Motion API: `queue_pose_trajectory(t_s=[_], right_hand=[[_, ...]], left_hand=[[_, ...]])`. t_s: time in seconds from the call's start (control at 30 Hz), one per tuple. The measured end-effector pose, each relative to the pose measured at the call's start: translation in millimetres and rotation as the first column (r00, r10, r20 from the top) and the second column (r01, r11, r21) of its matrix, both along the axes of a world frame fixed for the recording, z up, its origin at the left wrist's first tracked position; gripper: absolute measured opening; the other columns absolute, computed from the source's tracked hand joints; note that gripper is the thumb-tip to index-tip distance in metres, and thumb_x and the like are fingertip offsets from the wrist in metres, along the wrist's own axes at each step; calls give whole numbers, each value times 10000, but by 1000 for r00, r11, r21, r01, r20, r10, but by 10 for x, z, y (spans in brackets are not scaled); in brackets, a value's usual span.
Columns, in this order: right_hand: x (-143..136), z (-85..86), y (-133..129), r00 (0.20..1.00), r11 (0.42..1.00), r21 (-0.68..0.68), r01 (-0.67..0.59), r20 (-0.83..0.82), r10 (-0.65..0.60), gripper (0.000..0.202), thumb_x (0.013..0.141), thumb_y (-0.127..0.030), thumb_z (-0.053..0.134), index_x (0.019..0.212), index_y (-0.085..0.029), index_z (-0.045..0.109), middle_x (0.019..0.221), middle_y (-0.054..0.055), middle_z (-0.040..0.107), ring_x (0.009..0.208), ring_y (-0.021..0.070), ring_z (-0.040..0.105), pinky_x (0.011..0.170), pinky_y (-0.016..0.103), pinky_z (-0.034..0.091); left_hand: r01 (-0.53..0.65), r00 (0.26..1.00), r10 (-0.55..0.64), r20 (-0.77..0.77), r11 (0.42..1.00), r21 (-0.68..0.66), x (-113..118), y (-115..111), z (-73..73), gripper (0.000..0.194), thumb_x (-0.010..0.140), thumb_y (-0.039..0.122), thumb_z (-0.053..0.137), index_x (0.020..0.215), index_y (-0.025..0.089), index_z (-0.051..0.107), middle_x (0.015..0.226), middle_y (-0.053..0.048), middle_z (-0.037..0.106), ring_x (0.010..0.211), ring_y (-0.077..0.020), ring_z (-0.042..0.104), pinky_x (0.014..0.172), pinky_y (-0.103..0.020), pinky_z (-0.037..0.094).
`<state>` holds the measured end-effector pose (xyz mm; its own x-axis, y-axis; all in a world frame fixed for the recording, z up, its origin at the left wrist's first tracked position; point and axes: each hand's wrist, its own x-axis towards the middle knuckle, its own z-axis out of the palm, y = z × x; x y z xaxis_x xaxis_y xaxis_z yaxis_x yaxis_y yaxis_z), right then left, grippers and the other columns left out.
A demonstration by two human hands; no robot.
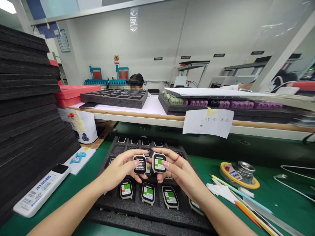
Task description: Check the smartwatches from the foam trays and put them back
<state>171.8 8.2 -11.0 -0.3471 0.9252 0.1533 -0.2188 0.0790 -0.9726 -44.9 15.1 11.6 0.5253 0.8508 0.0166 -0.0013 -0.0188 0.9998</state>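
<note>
My left hand [125, 165] grips a square watch body [139, 164] whose dark screen shows lines of white text, the thumb lying on its glass. Close beside it, my right hand [173, 165] holds a second watch body [159, 163] with a green and white grid on its screen; its thumb touches the right edge. Both are raised over a black foam tray [110, 201]. In the tray's front row lie watches with lit grids, one [126, 189] with a red cell, others [148, 193] [170, 197] green and white. Farther back, several watches have dark screens, partly hidden by my hands.
Stacked black foam trays [24, 124] rise at the left, near a white boxed device [41, 190]. Right of the tray are pens [248, 209] and a tape roll [240, 175]. A shelf [137, 116] crosses behind, holding foam trays; a person's head [135, 83] shows beyond.
</note>
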Motion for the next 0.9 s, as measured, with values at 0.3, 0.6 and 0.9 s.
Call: queue_pose_trajectory(t_s=[0.3, 0.6, 0.9], right_hand=[[592, -190, 743, 675, 910, 364, 199, 622, -397, 503, 744, -373, 718, 1183, -151, 613, 968, 109, 689, 775, 250, 692, 786, 444, 560], [993, -313, 1194, 440, 900, 433, 46, 800, -407, 367, 854, -274, 639, 1211, -189, 649, 1295, 123, 646, 1207, 289, 591, 1058, 457, 428], [982, -184, 1330, 266, 891, 448, 72, 852, -450, 326, 931, -289, 608, 1239, -184, 585, 1325, 101, 576, 1184, 266, 570, 1001, 511, 458]], left_hand=[[-27, 715, 468, -520, 761, 648, -502, 629, -174, 519, 791, 337, 642, 1280, 183, 558, 1154, -106, 589, 880, -234, 641, 806, -392, 539], [176, 614, 400, -680, 771, 612, -867, 1181, -273, 506, 759, 495, 655, 1171, 202, 666, 1203, -100, 662, 1146, -283, 593, 1011, -387, 435], [172, 455, 418, -787, 826, 538, -626, 1231, -59, 305, 792, 436, 642, 930, 180, 735, 829, -62, 750, 783, -239, 693, 691, -295, 494]])
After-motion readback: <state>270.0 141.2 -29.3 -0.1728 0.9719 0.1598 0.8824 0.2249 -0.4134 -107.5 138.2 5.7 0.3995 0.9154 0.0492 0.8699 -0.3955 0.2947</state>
